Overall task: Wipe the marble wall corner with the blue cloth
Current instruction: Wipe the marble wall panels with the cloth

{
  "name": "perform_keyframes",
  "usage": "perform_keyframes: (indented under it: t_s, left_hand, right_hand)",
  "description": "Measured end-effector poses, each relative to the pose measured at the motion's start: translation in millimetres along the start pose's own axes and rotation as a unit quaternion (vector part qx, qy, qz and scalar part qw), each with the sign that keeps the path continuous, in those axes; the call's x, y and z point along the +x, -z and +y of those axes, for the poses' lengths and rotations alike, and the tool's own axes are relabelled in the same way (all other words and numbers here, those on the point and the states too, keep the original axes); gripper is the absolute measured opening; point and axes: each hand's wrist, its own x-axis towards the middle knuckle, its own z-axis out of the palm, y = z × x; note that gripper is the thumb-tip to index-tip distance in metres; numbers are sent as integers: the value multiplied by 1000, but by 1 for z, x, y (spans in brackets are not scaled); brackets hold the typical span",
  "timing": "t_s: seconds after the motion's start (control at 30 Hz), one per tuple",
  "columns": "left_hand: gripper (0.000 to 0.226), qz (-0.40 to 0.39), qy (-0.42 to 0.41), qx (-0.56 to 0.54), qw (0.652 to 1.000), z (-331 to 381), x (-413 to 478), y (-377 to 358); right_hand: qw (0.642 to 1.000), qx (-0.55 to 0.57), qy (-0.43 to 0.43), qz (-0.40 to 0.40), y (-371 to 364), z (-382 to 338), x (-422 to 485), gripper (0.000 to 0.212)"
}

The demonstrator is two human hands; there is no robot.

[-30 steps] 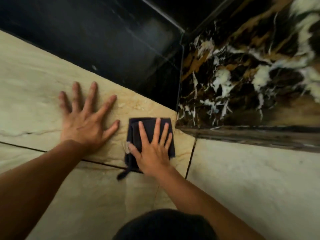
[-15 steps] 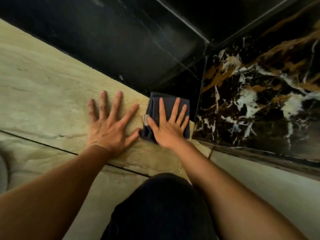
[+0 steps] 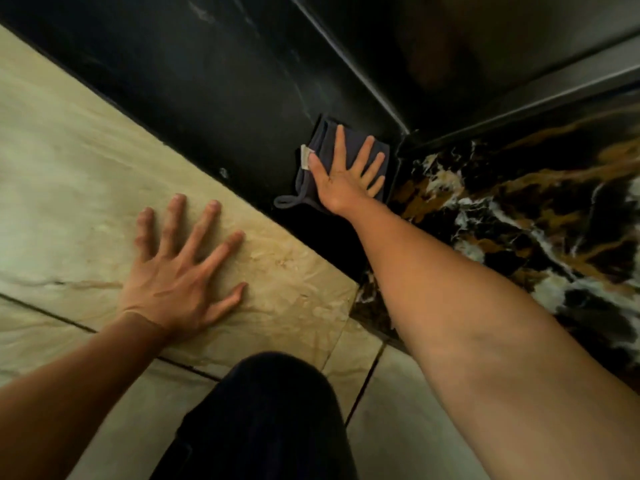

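A folded dark blue cloth (image 3: 320,143) with a small white tag and a dangling loop lies flat on the black marble wall panel (image 3: 214,84), right beside the inner corner seam (image 3: 398,157). My right hand (image 3: 346,174) presses on the cloth with fingers spread and palm flat. On the beige marble panel (image 3: 69,188) lower left, my left hand (image 3: 183,268) is flat with fingers spread and holds nothing. The veined black, gold and white marble wall (image 3: 519,216) meets the corner on the right.
A metal trim strip (image 3: 349,60) runs diagonally above the cloth, and another strip (image 3: 554,88) runs off to the upper right. Dark grout lines cross the beige panels. My dark-clothed knee (image 3: 270,420) fills the bottom centre.
My right hand has slid the cloth up from the beige panel onto the black panel, nearer the corner's top. My left hand stays planted on the beige marble.
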Motion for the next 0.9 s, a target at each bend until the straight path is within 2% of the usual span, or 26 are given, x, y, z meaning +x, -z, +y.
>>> perform_keyframes:
  t_s: [0.33,0.57,0.63,0.73,0.83,0.9]
  left_hand:
    - [84,-12,22,12,1000,6,-1,8]
    - [88,-6,15,25,1000,4,-2,3]
    - [88,7,13,25,1000,2,-1,1]
    - [88,19,5,20,1000,2,-2,0]
    - [85,33,8,13,999,2,-4,-1]
    - [84,32,9,16,999,3,-4,-2]
  right_hand:
    - [999,31,-21,33,19,-5,46,77]
    - [996,29,-16,86,8,-1,37,78]
    - [994,20,6,106,-14,10,6,79]
    - [994,13,17,105,-70,32,-92,78]
    - [998,20,28,59,-136,36,-208,75]
    - [999,32,29,19,-162,31,-250,73]
